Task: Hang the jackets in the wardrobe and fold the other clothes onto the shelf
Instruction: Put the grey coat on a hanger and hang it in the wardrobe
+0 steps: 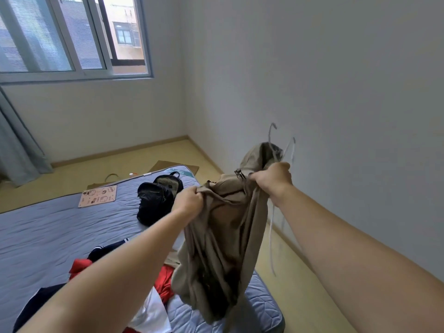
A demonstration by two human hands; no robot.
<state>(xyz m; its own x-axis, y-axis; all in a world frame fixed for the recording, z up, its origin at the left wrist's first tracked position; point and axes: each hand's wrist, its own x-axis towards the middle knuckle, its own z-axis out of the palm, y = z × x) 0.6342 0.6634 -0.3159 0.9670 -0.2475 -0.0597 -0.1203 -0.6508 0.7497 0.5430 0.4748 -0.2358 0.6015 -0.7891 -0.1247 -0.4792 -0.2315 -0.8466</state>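
Over mattress (48,236), jacket (216,248) hangs below left hand (189,200), right hand (274,179)

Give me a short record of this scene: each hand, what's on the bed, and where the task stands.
left hand: grips one edge of the beige jacket
right hand: grips the jacket's top together with the hangers
jacket: held up in the air over the mattress
on mattress: black backpack, red garment, dark garment, stickered board
task stage: jacket not yet hung; no wardrobe in view
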